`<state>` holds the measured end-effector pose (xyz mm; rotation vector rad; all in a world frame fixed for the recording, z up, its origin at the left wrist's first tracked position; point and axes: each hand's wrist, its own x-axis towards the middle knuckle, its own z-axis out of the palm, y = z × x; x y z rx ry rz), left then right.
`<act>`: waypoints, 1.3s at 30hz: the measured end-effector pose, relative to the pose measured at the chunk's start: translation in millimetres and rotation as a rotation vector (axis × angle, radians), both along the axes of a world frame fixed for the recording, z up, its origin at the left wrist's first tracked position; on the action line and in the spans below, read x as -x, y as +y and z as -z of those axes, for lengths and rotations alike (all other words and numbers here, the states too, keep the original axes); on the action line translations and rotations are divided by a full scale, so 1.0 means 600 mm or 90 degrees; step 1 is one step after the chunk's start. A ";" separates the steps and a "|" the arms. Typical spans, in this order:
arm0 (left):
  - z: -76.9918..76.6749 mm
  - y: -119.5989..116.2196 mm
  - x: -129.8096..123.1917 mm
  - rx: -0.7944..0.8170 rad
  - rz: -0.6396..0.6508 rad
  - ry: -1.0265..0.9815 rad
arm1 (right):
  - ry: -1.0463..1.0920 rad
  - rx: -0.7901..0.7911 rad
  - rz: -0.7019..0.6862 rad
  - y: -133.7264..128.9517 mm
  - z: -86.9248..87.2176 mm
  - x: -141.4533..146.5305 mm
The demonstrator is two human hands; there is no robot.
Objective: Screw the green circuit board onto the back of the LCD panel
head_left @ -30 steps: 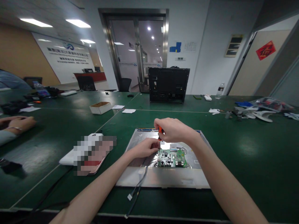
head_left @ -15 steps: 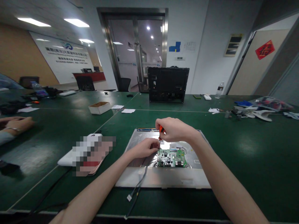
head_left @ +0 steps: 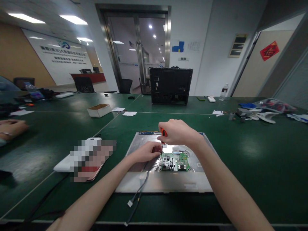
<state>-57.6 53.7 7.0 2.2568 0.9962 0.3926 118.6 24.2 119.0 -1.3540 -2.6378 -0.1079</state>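
A silver metal panel [head_left: 154,183] lies flat on the green table, with a green circuit board [head_left: 174,161] on it. My right hand [head_left: 175,132] is wrapped round the orange and black handle of a screwdriver [head_left: 164,132], held upright with its shaft down at the board's upper left corner. Beside that corner my left hand [head_left: 149,151] has its fingers curled together near the shaft tip; what they hold, if anything, is hidden. Dark cables [head_left: 143,185] with white plugs run from under the left hand over the panel's front edge.
A blurred-out pink phone [head_left: 102,163] and a white object [head_left: 62,164] lie left. Behind are an open box [head_left: 99,110], papers [head_left: 130,113] and an upright black monitor frame [head_left: 171,86]. Another person's hand [head_left: 14,128] rests at far left. Bottle [head_left: 224,92] and clutter stand back right.
The whole view has shifted slightly, so things appear a little further left. Both hands keep nearly the same place at the board's corner, and the screwdriver is still in my right hand.
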 end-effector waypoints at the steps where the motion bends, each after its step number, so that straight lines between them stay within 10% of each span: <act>1: 0.000 0.000 0.000 0.002 0.001 -0.004 | 0.009 0.013 -0.011 -0.001 0.000 -0.002; 39: 0.000 -0.002 0.001 -0.004 0.003 -0.003 | 0.041 0.031 -0.060 0.003 0.004 -0.008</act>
